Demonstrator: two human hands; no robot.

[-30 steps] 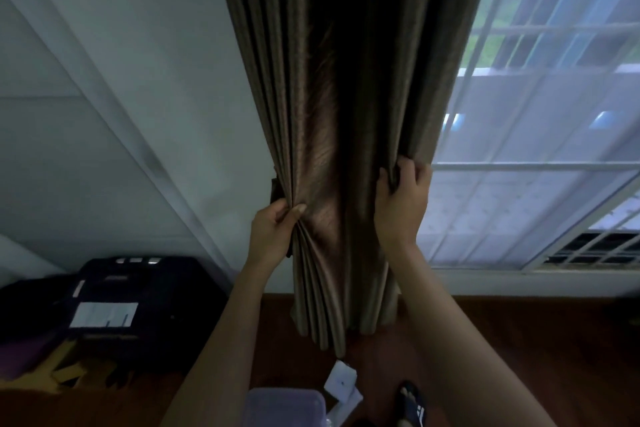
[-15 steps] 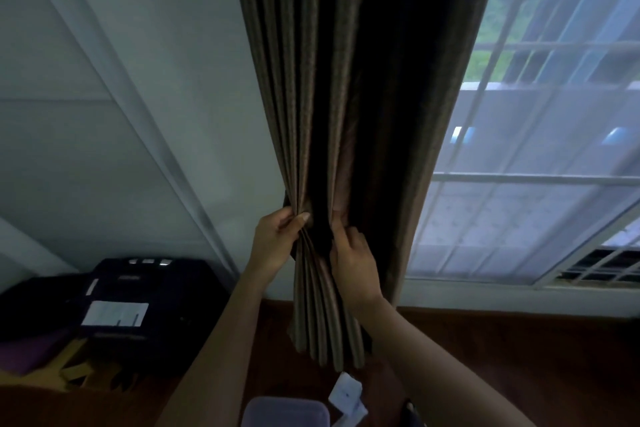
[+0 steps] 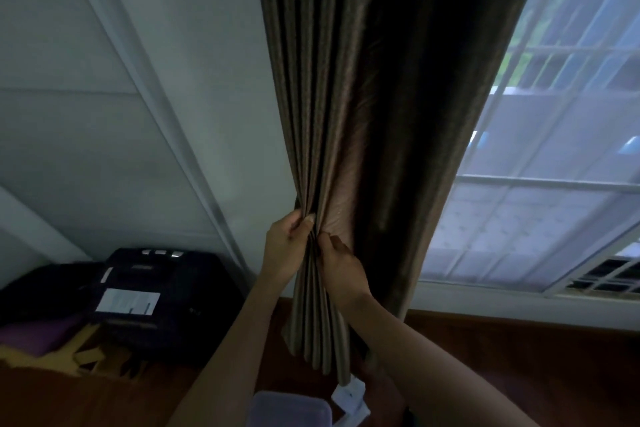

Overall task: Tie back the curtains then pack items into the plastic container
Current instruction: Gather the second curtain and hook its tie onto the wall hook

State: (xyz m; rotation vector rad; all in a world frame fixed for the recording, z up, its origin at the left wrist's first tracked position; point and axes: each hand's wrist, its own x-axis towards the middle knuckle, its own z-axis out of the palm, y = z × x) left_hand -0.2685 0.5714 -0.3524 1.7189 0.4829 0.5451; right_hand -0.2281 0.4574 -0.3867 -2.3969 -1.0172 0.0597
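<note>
I note the curtain (image 3: 363,114) hanging between grey wall (image 3: 156,114) and window (image 3: 554,184). The grip of the left hand (image 3: 285,250) pinches its gathered pleats; the right hand (image 3: 341,267) likewise. The plastic container (image 3: 291,407) lies below the curtain on the wooden floor (image 3: 485,357).

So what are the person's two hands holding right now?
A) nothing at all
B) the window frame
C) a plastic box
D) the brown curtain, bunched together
D: the left hand and the right hand both pinch the gathered folds of the brown curtain, close beside each other.
</note>
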